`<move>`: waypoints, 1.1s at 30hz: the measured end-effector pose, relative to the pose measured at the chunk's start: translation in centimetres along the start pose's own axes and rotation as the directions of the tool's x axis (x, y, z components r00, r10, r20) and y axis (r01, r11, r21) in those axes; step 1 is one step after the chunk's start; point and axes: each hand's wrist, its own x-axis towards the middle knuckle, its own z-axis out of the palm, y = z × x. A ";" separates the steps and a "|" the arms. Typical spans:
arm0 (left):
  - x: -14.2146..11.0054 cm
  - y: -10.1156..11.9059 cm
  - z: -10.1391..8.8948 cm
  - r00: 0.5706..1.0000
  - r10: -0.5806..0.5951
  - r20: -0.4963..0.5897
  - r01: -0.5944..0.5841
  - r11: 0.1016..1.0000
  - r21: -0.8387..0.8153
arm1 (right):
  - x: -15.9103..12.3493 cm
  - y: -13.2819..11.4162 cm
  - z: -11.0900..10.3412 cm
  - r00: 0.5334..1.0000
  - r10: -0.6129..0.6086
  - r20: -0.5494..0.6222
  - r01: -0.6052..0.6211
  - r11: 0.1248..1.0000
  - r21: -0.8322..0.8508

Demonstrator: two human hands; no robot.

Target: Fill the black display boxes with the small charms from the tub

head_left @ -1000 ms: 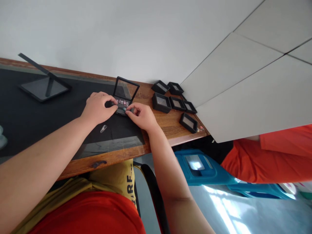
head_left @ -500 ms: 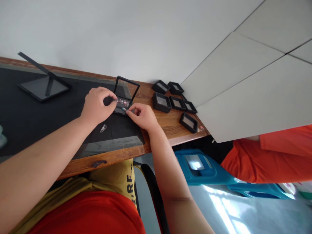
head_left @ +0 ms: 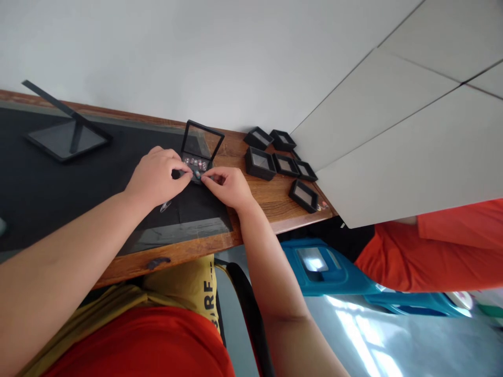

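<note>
A small black display case (head_left: 210,168) lies with its clear hinged lid (head_left: 202,140) raised. Inside it is a row of pinkish, shiny press-on nails (head_left: 195,163). My left hand (head_left: 155,177) reaches in from the left, thumb and forefinger pinched at one end of a small bluish press-on nail (head_left: 197,173). At the other end, the fingertips of my right hand (head_left: 230,186) pinch it over the front of the case. Fingertips partly hide the nail. A clear nail-shaped piece (head_left: 165,206) lies on the black mat, partly behind my left wrist.
Several black framed boxes (head_left: 260,163) sit on the wooden table (head_left: 271,195) at right. A larger open black frame (head_left: 68,140) stands on the black mat (head_left: 98,180) at left. White wall behind; an orange-clothed person (head_left: 428,256) and blue stool (head_left: 330,267) at right.
My left hand rose slightly from the case's left edge, then moved right and down to the bluish nail by my right fingertips. My right hand stays nearly in place.
</note>
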 end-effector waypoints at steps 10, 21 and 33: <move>-0.1 -0.1 0.6 0.998 0.044 0.050 -0.042 0.999 -0.031 | -0.2 -0.1 -0.3 1.000 0.004 0.005 -0.004 1.000 0.015; -0.4 0.5 0.9 0.997 0.028 0.077 -0.029 1.000 0.003 | -0.1 -0.3 -0.4 0.998 0.052 0.026 -0.051 0.998 -0.034; -0.5 0.5 0.9 0.995 0.043 0.086 -0.040 0.999 -0.028 | -0.3 -0.1 -0.7 0.999 0.019 0.035 -0.020 1.000 0.023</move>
